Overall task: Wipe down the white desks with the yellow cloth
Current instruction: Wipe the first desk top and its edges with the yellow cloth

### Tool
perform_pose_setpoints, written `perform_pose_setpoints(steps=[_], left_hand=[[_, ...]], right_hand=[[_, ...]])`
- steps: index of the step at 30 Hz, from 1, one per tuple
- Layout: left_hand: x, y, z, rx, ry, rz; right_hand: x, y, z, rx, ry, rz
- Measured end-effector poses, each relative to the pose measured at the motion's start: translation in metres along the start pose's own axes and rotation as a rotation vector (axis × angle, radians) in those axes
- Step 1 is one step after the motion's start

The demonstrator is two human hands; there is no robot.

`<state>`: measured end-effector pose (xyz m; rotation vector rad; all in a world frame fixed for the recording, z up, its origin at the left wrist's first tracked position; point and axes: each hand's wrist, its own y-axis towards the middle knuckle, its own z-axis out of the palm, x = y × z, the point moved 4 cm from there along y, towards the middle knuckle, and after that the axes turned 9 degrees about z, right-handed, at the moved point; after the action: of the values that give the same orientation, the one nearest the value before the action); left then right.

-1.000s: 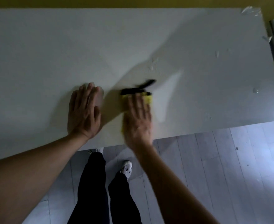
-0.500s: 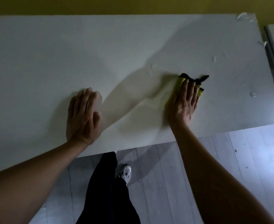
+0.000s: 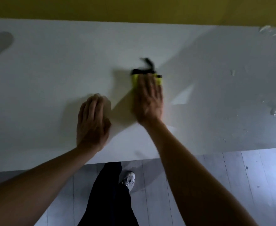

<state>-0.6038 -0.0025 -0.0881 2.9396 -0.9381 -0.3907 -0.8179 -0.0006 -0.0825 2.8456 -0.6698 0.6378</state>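
while the left hand (image 3: 92, 121) lay flat, fingers together, on the desk (image 3: 52, 66), the right hand (image 3: 147, 98) pressed the cloth (image 3: 134, 78) down with straight, blurred fingers.

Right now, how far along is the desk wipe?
Done: cannot tell which areas are clean. In hand: right hand presses the yellow cloth with black trim flat mid-desk; left hand rests flat on the white desk. Left: water droplets near the right edge.
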Motion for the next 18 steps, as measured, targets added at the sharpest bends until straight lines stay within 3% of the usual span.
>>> perform_pose_setpoints(steps=[4,9,11,15,18], left_hand=[[0.006,0.041,-0.004,-0.029,-0.053,-0.013],[0.024,0.107,0.002,0.006,-0.003,0.043],[0.025,0.109,0.004,-0.019,0.005,0.031],[0.027,0.106,0.005,-0.079,-0.016,-0.014],[0.029,0.110,0.006,-0.069,-0.008,0.010]], right_hand=[[-0.070,0.032,-0.035,-0.075,-0.091,0.284],[-0.071,0.037,-0.035,-0.137,-0.093,0.423],[-0.051,0.037,-0.022,-0.152,-0.099,0.329],[0.033,0.043,0.013,-0.001,-0.041,-0.047],[0.049,0.051,0.016,0.092,-0.059,-0.135]])
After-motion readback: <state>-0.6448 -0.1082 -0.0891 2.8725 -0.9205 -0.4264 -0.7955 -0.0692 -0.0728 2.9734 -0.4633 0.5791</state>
